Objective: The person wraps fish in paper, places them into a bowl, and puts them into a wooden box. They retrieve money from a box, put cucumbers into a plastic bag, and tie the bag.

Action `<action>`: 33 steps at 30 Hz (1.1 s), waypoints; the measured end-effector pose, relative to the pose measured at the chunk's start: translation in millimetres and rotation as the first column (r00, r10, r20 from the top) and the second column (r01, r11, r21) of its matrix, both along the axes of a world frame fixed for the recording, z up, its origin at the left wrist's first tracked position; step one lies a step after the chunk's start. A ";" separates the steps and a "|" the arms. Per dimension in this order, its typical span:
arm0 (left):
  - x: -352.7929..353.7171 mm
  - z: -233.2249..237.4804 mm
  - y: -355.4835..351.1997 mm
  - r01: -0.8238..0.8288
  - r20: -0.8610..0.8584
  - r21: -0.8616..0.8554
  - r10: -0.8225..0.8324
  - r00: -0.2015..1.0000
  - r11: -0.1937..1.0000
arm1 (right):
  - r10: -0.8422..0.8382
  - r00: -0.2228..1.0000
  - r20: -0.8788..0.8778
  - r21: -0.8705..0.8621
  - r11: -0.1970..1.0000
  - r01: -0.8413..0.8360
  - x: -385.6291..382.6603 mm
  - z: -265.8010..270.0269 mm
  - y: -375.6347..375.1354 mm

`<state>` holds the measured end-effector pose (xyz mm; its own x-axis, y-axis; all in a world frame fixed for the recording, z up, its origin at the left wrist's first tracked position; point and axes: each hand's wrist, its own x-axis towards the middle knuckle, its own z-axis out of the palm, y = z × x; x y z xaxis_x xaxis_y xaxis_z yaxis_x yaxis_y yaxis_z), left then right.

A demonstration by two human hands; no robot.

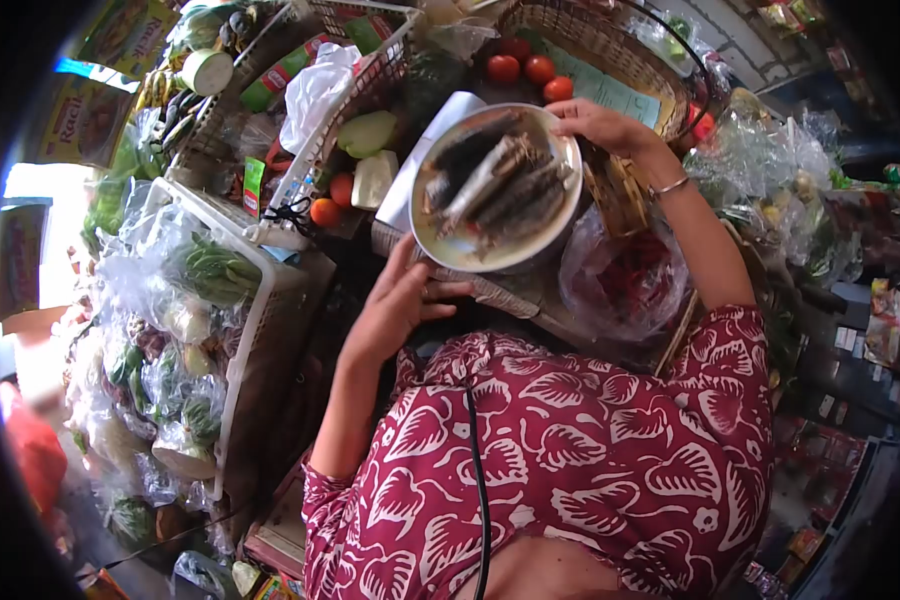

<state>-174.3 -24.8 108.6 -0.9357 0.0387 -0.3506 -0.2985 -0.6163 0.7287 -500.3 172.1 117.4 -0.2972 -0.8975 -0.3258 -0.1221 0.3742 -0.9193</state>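
Note:
A pale plate (560,222) bearing several dark, whole fish (490,185) is in front of me, close over the wooden surface. My right hand (602,128) grips its upper right rim, thumb and fingers closed on the edge. At the lower left rim is my left hand (400,305), its fingers apart and the index fingertip right at the edge. Just right of the plate sits a clear plastic bag (625,275) with red chillies inside. A white sheet or pad (425,165) shows partly from under the plate's left side.
Tomatoes (540,70) lie beyond the plate, beside a wicker basket (675,50). A white crate (238,390) of bagged vegetables stands left; another crate (390,45) is behind it. Bagged greens (770,180) crowd the right. A black cable (478,480) hangs down my front.

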 end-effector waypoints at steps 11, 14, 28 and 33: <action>18.0 -41.3 56.0 0.017 0.115 -0.193 0.005 0.993 0.981 | 0.037 0.930 -0.366 0.385 0.916 0.115 48.5 2.5 26.0; 16.4 -51.8 60.5 -0.003 0.119 -0.165 0.023 0.993 0.986 | -0.181 0.638 -0.748 0.003 0.961 0.277 39.9 18.2 56.1; 28.7 -44.0 41.1 -0.009 0.080 -0.420 0.047 0.996 0.907 | -0.499 0.304 -0.812 -0.191 0.718 0.669 16.5 46.4 160.4; 10.6 -4.4 45.7 -0.178 -0.066 -0.365 0.166 0.984 0.914 | -0.829 0.534 -0.166 -0.280 0.559 0.780 73.4 75.2 137.2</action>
<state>-163.7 21.0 104.1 -0.9277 -0.2497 -0.2774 -0.1835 -0.3421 0.9216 -426.9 309.3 192.7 -0.9651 -0.2619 -0.0074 -0.0719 0.2919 -0.9537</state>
